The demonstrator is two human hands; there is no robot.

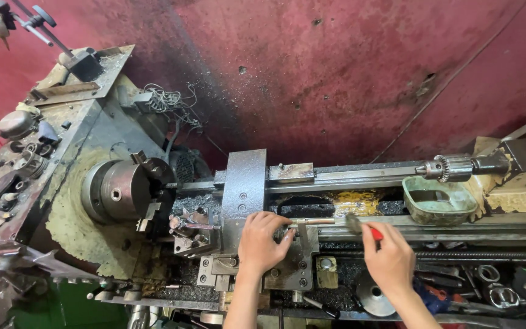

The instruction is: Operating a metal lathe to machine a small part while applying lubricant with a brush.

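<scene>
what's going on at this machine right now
A person leans over a grimy metal lathe. The left hand rests on the carriage, fingers spread over its top. The right hand grips a small brush with a red handle, its bristles on the bed rail just right of the carriage. The chuck sits empty at left. A green tray rests on the bed near the tailstock drill chuck.

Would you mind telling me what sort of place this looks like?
Most likely a metalworking or machine shop. A worn lathe fills the view, with its chuck at one end and a drill chuck at the other. Metal chips lie on the bed, where the right hand holds a red-handled brush.
</scene>
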